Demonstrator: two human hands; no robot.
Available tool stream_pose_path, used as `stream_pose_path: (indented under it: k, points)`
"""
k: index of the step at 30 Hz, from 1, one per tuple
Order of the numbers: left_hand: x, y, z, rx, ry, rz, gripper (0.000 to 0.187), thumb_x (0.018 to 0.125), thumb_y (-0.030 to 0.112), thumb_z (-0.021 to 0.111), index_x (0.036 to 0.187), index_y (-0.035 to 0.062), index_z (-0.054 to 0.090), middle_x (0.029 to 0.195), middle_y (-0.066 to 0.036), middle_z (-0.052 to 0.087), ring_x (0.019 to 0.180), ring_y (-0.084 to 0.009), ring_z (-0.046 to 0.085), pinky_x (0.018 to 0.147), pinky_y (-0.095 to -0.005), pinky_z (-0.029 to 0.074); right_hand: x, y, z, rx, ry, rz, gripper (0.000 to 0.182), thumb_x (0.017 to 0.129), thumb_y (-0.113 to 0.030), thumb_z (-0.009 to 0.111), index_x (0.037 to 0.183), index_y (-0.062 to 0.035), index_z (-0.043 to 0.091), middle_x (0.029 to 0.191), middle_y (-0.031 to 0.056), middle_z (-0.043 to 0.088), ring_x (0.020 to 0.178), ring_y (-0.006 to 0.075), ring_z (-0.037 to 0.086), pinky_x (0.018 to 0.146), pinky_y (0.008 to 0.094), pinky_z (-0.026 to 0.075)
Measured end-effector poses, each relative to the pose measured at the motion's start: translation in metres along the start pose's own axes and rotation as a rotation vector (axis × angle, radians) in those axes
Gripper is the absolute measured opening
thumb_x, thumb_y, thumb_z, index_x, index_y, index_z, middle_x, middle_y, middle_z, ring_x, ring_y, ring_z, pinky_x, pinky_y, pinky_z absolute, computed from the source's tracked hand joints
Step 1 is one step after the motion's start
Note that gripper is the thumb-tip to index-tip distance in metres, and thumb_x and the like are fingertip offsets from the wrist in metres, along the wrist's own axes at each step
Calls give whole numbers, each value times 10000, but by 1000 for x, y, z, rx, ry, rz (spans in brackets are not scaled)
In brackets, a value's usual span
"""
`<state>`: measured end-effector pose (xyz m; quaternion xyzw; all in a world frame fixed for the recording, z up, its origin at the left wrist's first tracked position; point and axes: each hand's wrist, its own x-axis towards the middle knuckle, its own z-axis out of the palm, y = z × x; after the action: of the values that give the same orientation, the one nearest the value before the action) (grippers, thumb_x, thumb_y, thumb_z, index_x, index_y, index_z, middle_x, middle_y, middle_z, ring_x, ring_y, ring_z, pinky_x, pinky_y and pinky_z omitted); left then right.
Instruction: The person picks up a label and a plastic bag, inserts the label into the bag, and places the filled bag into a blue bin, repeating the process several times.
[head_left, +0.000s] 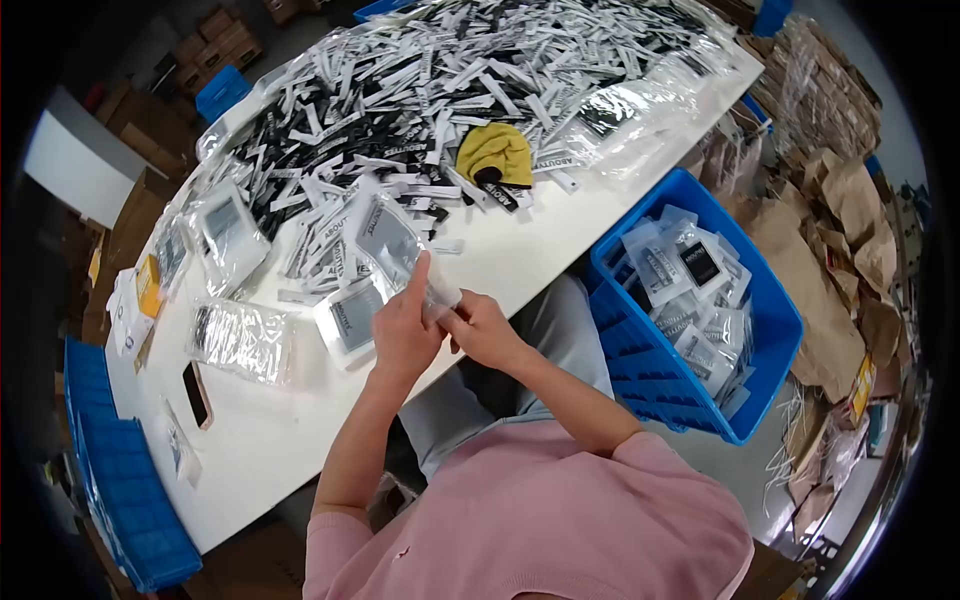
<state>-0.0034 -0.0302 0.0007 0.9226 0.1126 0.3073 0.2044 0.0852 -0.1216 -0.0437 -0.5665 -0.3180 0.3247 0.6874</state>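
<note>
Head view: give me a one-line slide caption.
Both hands, left and right, hold a clear packet over a white table heaped with labels, blue crate alongside.

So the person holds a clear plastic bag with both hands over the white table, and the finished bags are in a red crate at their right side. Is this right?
Not quite: the crate is blue, not red, as the head view shows. The rest holds: the left hand and the right hand both hold a clear plastic bag over the white table, and packed bags lie in that crate at the person's right.
</note>
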Motion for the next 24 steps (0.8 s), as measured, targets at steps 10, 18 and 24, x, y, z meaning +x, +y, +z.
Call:
stream_pose_path:
  k: [10,18,24]
  points:
    - [2,4,-16,149,-88,-137,719,658,-24,560,1344,75,368,729,-150,581,653,-326,582,536,-409,456,31,0,10,-111,-15,-98,88,763,-58,570,767,20,611,647,68,616,586,109,573,523,275,446]
    - [40,-10,-71,-51,-242,112,658,699,25,553,1335,73,394,832,-68,611,882,-266,550,850,-376,422,35,-7,-6,-93,-272,10,123,779,-28,548,851,8,641,729,51,648,659,95,579,597,263,468]
    - [73,-34,-93,-67,-566,-122,187,665,73,630,840,15,658,661,-112,612,592,-230,579,584,-292,463,44,-33,3,-95,-311,22,137,831,-67,539,869,-2,654,719,14,626,640,62,541,589,245,450]
